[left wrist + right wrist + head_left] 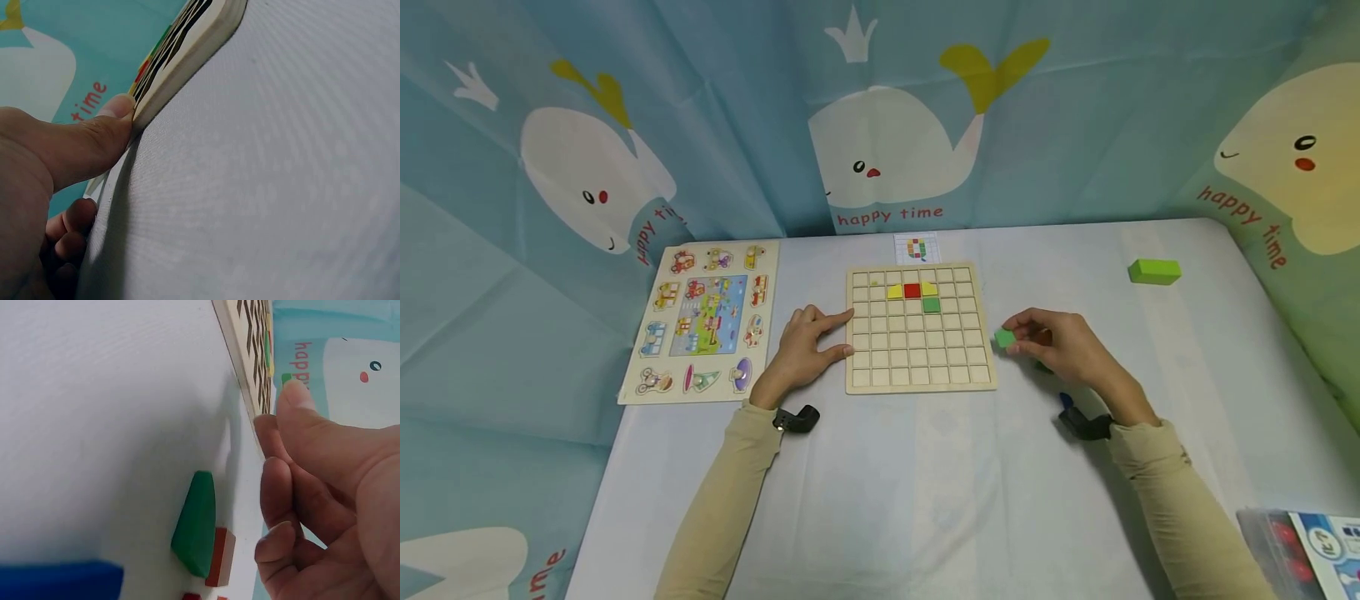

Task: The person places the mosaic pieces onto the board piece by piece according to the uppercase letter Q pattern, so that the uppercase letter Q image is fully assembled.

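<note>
A wooden grid board [922, 350] lies flat, bearing a red block [912, 290], a yellow block [894, 292] and another [928, 289] on either side, and a green block [932, 306] below the right one. My left hand [801, 352] touches the board's left edge with thumb and forefinger; its thumb [103, 134] presses the edge in the left wrist view. Just off the board's right edge, my right hand [1060, 346] pinches a small green block [1004, 337], mostly hidden by the thumb [306, 412] in the right wrist view.
Under the right hand lie a dark green block [199, 525], a brown-red block [222, 557] and a blue block [62, 580]. A pattern card [917, 247] is behind the board, a picture puzzle [642, 367] at left, a long green block [1154, 272] back right, a plastic box [1285, 542] front right.
</note>
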`<state>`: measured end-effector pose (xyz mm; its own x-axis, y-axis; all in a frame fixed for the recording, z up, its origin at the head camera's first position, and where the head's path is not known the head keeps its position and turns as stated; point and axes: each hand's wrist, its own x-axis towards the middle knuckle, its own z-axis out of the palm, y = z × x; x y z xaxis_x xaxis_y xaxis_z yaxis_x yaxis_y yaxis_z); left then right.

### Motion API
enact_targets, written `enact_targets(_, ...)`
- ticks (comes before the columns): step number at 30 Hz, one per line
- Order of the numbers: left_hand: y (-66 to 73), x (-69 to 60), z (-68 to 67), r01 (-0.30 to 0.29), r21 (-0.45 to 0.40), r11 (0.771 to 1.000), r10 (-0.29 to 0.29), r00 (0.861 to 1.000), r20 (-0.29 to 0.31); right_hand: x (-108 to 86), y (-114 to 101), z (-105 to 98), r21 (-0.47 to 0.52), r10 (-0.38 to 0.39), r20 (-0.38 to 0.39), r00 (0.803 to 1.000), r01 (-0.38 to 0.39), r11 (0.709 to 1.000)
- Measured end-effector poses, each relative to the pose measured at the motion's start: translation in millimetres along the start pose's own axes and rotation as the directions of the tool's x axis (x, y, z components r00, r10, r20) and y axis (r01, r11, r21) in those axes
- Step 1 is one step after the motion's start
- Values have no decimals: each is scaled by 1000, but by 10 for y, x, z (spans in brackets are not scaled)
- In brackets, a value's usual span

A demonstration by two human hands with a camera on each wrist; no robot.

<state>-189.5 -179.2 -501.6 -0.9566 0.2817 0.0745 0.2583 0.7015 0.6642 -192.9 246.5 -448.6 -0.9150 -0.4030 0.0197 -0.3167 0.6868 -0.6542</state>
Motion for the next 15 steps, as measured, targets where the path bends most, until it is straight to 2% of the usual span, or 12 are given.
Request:
enact_targets(6, -9, 3, 5, 13, -3, 1000, -13, 1000, 2, 85, 4, 73, 37, -24, -53, 998, 26, 999)
enact_targets(15, 14, -1, -2, 13, -8, 1000, -13, 1000, 4, 219, -62, 176, 59, -13, -71, 997, 17, 998)
